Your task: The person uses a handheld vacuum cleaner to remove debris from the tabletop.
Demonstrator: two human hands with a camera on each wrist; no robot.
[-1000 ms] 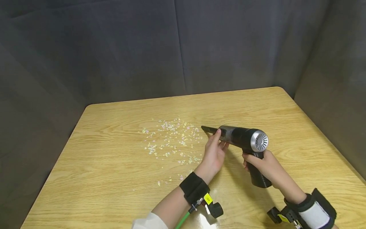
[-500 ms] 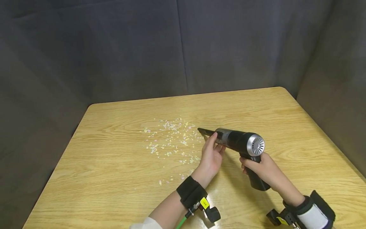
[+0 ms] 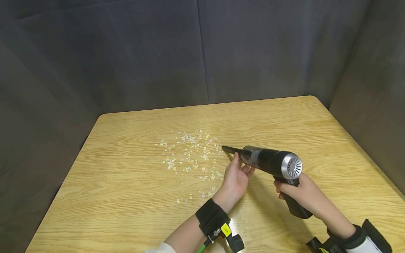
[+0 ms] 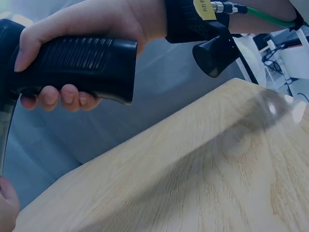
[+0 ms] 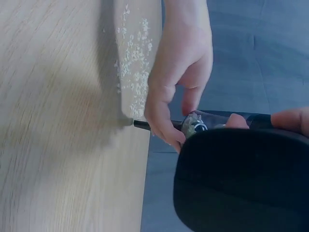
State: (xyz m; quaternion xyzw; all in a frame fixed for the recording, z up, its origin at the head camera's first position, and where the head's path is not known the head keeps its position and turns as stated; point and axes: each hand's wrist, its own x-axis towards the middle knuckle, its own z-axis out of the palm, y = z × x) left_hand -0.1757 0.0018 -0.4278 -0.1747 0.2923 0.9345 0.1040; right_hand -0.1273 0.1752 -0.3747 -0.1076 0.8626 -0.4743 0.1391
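Note:
In the head view, a black handheld vacuum cleaner [image 3: 269, 161] with a silver vented rear end is held above the table, tilted leftward. My right hand [image 3: 305, 192] grips its handle, and the left wrist view shows the fingers wrapped round that ribbed handle [image 4: 87, 60]. With thumb and fingers, my left hand [image 3: 235, 180] holds the front of the barrel near the narrow nozzle [image 3: 229, 149]. Small pale paper scraps [image 3: 190, 160] lie scattered left of the nozzle tip. Something pale shows inside the clear front section [image 5: 194, 122] in the right wrist view.
A light wooden table [image 3: 110, 189] lies beneath everything. Dark grey cloth [image 3: 152, 59] hangs behind it and along both sides. Wrist straps with cameras [image 3: 235, 242] sit on both arms, and a green cable [image 4: 270, 19] runs from one.
The vacuum cleaner shifted slightly left, then back right and nearer to me, both hands moving with it. Its rear end now sits lower in the view. The scraps look much the same.

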